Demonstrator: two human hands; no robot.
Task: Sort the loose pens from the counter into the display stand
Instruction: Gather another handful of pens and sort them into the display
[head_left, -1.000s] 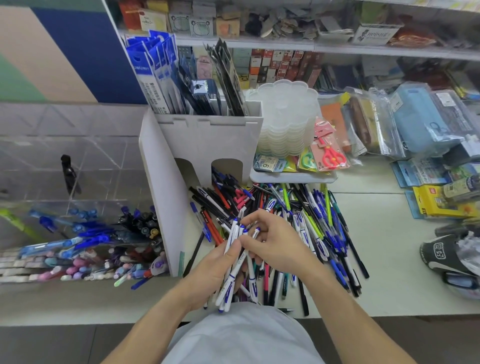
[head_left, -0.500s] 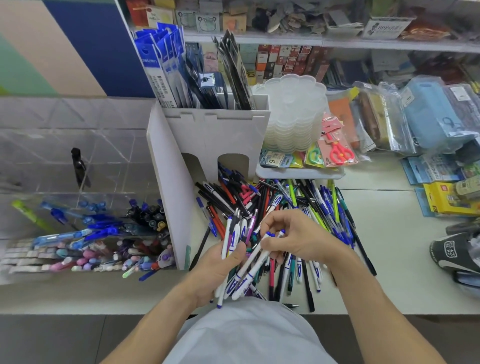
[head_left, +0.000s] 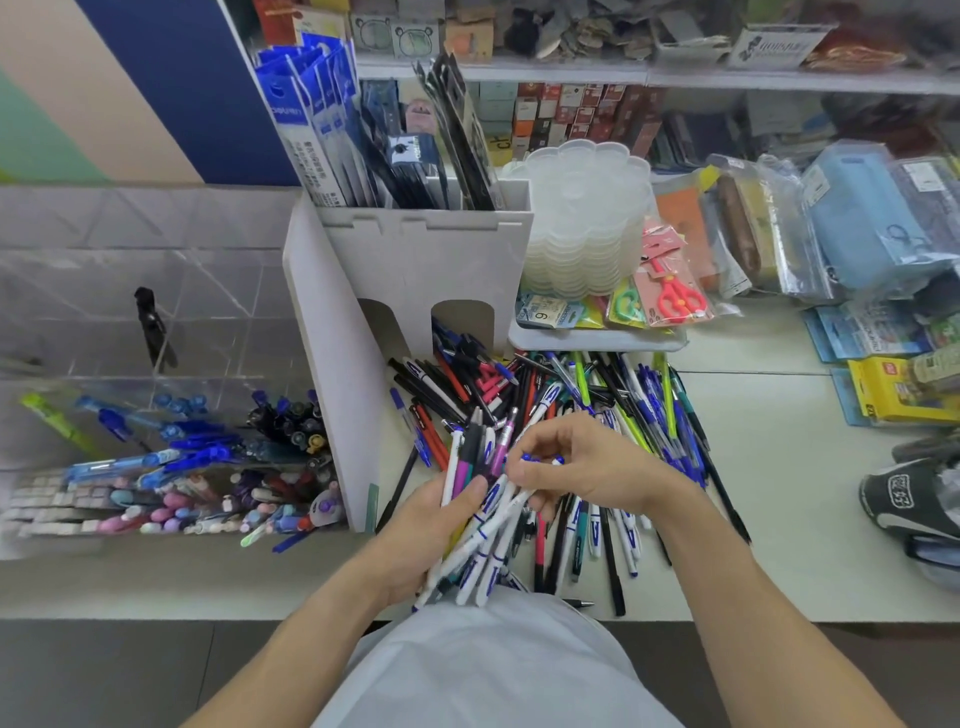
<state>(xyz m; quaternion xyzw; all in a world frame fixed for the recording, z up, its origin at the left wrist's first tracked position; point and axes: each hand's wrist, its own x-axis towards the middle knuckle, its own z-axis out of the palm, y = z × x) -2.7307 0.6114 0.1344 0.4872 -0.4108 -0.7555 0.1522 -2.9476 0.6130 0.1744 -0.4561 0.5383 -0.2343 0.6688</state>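
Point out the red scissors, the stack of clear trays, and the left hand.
red scissors (head_left: 677, 297), head view, on the handle loops.
stack of clear trays (head_left: 584, 218), head view, on the stack's front side.
left hand (head_left: 421, 535), head view, on the palm holding pens.

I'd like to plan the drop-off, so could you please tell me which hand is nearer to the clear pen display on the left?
Left. The left hand, gripping a bundle of pens, sits closer to the clear display; the right hand is farther right, over the pile.

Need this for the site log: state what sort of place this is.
Most likely a stationery shop: a heap of loose pens on the counter, packaged scissors and shelves of boxed stock behind.
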